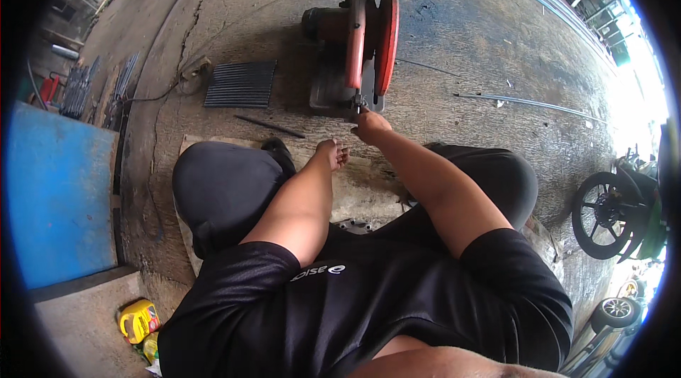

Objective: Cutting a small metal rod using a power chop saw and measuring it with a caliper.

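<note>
Rods [241, 84] and a loose bar [270, 125] lie left of the red saw [356, 41].

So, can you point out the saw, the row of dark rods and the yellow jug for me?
Saw [356, 45]: head view, on its red arm.
Rods [240, 85]: head view, middle of the row.
Jug [138, 320]: head view, on its yellow body.

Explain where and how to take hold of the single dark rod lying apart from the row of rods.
Likely best pinched across its middle, from above: the dark rod is long, thin and straight, lying flat on the ground, its middle uncovered. A low approach from the near side looks tighter, with the person's bent left leg close there.
</note>
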Demonstrator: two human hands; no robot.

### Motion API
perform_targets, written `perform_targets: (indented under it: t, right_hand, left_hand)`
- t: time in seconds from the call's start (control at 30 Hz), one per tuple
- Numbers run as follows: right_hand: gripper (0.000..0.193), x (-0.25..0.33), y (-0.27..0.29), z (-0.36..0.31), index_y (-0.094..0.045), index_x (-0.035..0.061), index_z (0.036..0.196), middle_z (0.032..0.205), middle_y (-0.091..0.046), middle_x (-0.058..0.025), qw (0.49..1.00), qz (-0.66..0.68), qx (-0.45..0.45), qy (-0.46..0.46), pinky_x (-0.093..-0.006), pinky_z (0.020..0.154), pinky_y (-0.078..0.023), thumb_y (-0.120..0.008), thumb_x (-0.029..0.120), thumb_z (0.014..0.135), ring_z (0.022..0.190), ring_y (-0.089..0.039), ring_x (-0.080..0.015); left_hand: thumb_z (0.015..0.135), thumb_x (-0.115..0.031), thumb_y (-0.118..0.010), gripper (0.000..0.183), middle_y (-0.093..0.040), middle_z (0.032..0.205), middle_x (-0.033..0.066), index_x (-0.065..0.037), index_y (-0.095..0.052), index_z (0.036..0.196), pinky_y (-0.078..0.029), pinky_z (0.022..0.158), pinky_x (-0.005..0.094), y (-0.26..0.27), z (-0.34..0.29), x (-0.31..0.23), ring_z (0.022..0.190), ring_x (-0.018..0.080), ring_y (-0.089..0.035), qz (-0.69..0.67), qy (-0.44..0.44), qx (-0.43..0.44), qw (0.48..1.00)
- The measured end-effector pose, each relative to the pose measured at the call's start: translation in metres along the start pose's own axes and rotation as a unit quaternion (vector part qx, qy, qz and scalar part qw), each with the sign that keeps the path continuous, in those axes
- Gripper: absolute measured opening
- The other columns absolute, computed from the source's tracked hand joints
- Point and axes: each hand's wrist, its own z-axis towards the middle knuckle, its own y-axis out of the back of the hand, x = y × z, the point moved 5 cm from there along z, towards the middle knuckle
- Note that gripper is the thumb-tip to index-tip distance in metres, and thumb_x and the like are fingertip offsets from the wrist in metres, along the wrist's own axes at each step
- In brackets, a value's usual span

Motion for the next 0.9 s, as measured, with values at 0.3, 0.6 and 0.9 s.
perform_targets:
  t: [0.3, 0.6, 0.9]
  right_hand:
    - [0.018, -0.027, -0.021, 0.030, -0.061, 0.0153, 0.100, 0.105, -0.059, -0.0112, 0.997, 0.012, -0.074, 0.004, -0.0444, 0.077, -0.050, -0.052, 0.025, 0.088, 0.092, -0.062, -0.0329]
    - [0.016, -0.058, -0.028, 0.036, -0.064, 0.0092, 0.092, 0.099, -0.061, -0.0131, 0.981, -0.016, -0.162, -0.106, -0.0436, 0.072, -0.052, -0.051, 0.009, 0.085, 0.087, -0.064, -0.0310]
    - [0.025, -0.061, -0.011, 0.035, -0.062, 0.0073, 0.099, 0.088, -0.064, -0.0213, 0.964, 0.180, -0.177, -0.083, -0.0470, 0.074, -0.049, -0.060, 0.028, 0.086, 0.087, -0.062, -0.0392]
  left_hand:
    - [0.102, -0.032, -0.028, 0.035, -0.056, 0.117, 0.0090, -0.010, -0.050, 0.118, -0.044, 0.092, 0.0348, -0.081, 0.057, -0.044, 0.105, 0.0175, -0.054, -0.192, -0.041, 0.151, 0.969]
    - [0.082, -0.020, -0.069, 0.019, -0.064, 0.081, 0.0085, -0.004, -0.061, 0.090, -0.050, 0.058, 0.0354, -0.073, 0.024, -0.058, 0.069, 0.0210, -0.061, 0.063, -0.316, -0.123, 0.939]
    - [0.075, -0.002, -0.059, 0.035, -0.056, 0.117, 0.0195, -0.008, -0.065, 0.109, -0.045, 0.089, 0.0403, -0.081, -0.021, -0.057, 0.106, 0.0367, -0.054, 0.406, -0.595, -0.149, 0.678]
